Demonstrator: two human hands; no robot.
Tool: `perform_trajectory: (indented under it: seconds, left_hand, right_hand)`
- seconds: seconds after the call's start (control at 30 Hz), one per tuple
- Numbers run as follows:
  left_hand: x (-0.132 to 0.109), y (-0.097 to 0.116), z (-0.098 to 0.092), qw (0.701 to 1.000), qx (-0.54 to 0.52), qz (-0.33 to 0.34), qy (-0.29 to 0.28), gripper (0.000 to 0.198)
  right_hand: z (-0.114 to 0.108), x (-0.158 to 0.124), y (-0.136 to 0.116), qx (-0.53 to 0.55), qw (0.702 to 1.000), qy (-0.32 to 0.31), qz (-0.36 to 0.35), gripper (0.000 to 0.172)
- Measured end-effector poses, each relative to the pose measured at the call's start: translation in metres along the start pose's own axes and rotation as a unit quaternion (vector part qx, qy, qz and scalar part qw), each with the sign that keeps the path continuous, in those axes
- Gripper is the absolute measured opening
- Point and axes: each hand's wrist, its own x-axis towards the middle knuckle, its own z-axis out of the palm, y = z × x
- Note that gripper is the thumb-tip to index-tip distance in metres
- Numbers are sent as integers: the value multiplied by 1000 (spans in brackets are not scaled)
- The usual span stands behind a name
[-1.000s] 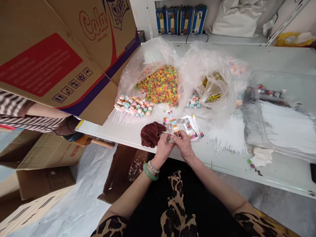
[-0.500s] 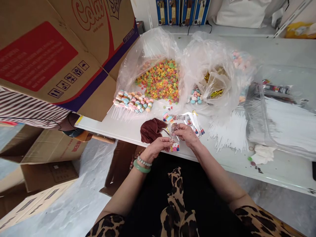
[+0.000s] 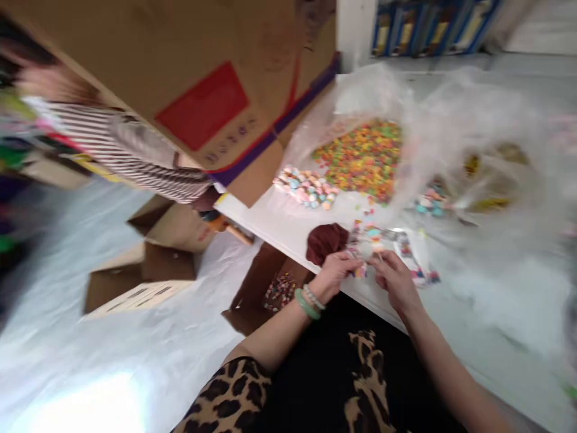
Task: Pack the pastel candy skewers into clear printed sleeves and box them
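Over the table point(image 3: 271, 226) — now blurrier — left hand point(image 3: 332, 276) pinches wrapper point(image 3: 360, 270) (right hand's point(image 3: 397, 281) hold unclear).

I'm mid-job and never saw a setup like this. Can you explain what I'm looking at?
There is no machine: these are a person's bare hands, filmed by one head-worn camera looking forward and down. The left hand seems to pinch a small printed wrapper; the right hand is beside it, its hold too blurred to tell. On the white table lie a dark brown cloth, pastel candies, and a clear plastic bag with small multicoloured pieces.
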Motion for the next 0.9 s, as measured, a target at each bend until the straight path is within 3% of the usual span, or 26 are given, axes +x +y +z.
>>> perform_trajectory:
  seconds: [0.13,0.33,0.47,0.63,0.77,0.9]
  left_hand:
    - [4,0,6,998,-58,39,5,49]
    - [-3,13,-3,996,28,39,-81,41]
    - [-2,27,-19,999,-45,1,-4,32]
    - [14,37,-37,971,-229,-66,17,27]
    - [16,35,-37,962,-261,-77,20,24]
    - [12,33,-30,965,-253,-61,6,24]
  right_hand:
    - [6,1,18,49,998,34,0,40]
    - [8,12,9,25,998,51,6,41]
    - [6,3,1,-13,996,89,-15,35]
    - [-11,-22,4,-86,992,70,-55,24]
    - [-16,-46,11,-160,983,43,-78,18]
    - [-14,-50,12,-210,972,26,-100,18]
